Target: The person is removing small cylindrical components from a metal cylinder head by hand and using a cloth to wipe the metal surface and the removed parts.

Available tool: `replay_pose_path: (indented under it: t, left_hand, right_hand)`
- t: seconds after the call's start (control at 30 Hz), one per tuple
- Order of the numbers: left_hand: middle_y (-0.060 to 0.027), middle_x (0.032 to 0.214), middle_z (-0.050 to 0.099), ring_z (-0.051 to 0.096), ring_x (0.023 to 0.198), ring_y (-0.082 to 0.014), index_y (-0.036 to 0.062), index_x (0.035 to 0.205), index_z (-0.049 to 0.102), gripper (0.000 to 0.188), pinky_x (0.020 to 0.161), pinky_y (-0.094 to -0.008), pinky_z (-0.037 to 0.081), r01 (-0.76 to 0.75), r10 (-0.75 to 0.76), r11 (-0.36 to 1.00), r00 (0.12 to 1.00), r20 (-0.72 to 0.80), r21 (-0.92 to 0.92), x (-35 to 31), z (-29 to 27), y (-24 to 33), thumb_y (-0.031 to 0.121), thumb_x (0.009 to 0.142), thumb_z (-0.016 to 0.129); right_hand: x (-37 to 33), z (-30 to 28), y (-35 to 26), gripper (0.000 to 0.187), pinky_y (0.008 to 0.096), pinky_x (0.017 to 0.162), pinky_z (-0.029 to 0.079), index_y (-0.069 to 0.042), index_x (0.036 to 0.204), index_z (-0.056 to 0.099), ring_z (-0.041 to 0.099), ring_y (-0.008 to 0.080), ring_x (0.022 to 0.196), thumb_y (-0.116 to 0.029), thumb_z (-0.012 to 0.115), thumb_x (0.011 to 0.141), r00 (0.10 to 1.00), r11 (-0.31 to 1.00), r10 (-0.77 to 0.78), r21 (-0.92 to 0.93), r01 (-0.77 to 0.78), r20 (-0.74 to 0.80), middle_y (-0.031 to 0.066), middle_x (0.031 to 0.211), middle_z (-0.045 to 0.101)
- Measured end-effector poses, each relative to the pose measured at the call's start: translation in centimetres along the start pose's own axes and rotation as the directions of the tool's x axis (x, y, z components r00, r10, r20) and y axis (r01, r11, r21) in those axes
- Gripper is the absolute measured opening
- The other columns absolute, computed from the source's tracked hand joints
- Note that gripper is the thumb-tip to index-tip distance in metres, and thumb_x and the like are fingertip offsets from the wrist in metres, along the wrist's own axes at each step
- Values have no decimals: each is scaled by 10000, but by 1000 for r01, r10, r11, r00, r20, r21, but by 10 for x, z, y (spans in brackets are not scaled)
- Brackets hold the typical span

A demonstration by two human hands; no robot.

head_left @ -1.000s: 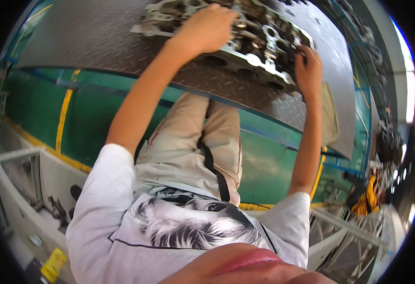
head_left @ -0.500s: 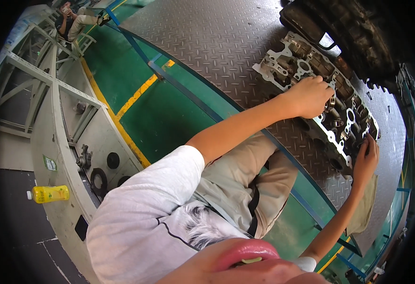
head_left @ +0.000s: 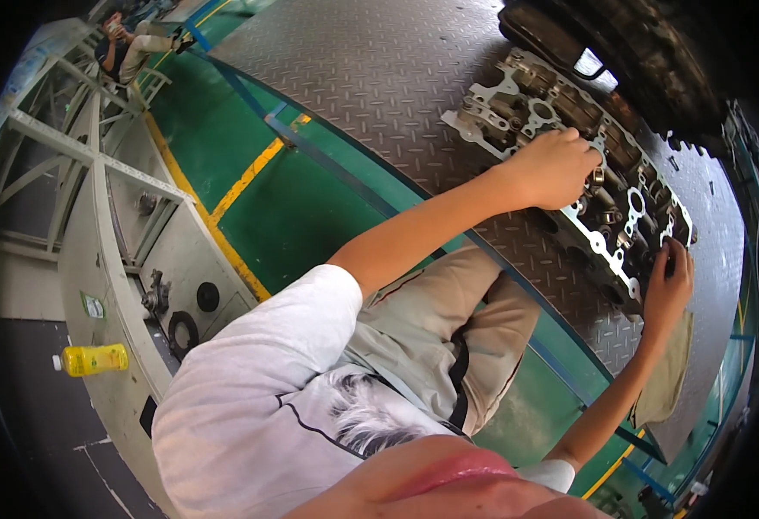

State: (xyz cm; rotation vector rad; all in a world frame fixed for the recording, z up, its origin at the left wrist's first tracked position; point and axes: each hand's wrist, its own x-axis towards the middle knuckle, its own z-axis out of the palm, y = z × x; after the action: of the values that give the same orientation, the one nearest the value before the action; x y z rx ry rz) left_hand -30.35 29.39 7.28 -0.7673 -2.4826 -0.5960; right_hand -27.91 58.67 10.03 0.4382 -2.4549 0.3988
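My left hand (head_left: pixel 557 169) sits right of centre in the upper part of the frame, knuckles up, fingers curled down onto the cylinder head (head_left: pixel 570 164). It presses on the metal casting near its middle, but I cannot tell whether the fingers are clamped on any one part, since the back of the hand hides them. My right hand (head_left: pixel 669 290) is lower, toward the right edge of the frame, with its fingers bent over the casting's near end and touching it; whether they pinch something there is too small for me to tell.

The cylinder head lies as a long grey block running from the upper middle of the frame down to the right, with round bores and light-coloured bracket pieces along its top. It rests on a grey worktop (head_left: pixel 371 78) of raised-pattern steel plate. Just below my right hand a tan cloth (head_left: pixel 669 376) lies on that plate. A big dark machine part (head_left: pixel 630 52) sits behind the casting at the upper right.

Green floor (head_left: pixel 284 216) with a yellow line (head_left: pixel 224 208) fills the middle left. A yellow bottle (head_left: pixel 92 359) lies at the left edge, and another person (head_left: pixel 133 48) is at the upper left.
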Motion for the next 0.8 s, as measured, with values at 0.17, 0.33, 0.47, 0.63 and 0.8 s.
replay_pose_path:
  t: [0.17, 0.33, 0.47, 0.63, 0.8]
  left_hand:
    - [-144, 1006, 619, 548, 1015, -311, 22, 1087, 597, 298, 906, -404, 462, 32, -31, 999, 999, 31, -20, 0, -2, 2, 90, 796, 595]
    - [-133, 971, 617, 552, 996, -309, -1, 1019, 589, 258, 874, -410, 469, 13, -13, 1000, 1000, 27, 14, 0, -4, 3, 101, 782, 590]
    - [-138, 963, 620, 561, 976, -313, -4, 983, 591, 230, 864, -401, 475, 4, -4, 1000, 1000, -8, 10, -1, -4, 2, 93, 775, 577]
    - [-118, 994, 618, 548, 999, -290, 14, 1027, 592, 262, 886, -400, 465, 6, -6, 1000, 1000, 9, -27, -1, -3, 3, 75, 772, 598]
    - [-116, 998, 618, 549, 1007, -289, 19, 1064, 595, 297, 899, -391, 459, 0, 1, 1000, 1000, 29, -14, -1, -4, 3, 92, 778, 623]
  right_hand:
    - [-1, -1, -1, 197, 385, 831, 477, 6, 1064, 639, 611, 334, 949, -117, 552, 937, 999, 999, 31, -42, -30, 9, 159, 1011, 647]
    - [0, 3, 1, 214, 393, 839, 482, 3, 1079, 643, 625, 335, 949, -133, 525, 962, 1000, 1000, -3, -11, 3, 14, 171, 1028, 649]
    - [0, 2, 0, 228, 397, 837, 487, 5, 1098, 637, 625, 336, 955, -144, 533, 961, 996, 996, 85, -9, -86, -27, 175, 1027, 653]
    - [0, 0, -8, 224, 393, 811, 479, -5, 1111, 618, 614, 335, 946, -132, 559, 936, 999, 998, 11, -54, -14, -42, 156, 1020, 640]
    - [1, -3, -12, 217, 395, 787, 479, -13, 1108, 623, 614, 320, 911, -126, 559, 934, 997, 996, 83, -25, -83, 1, 158, 995, 632]
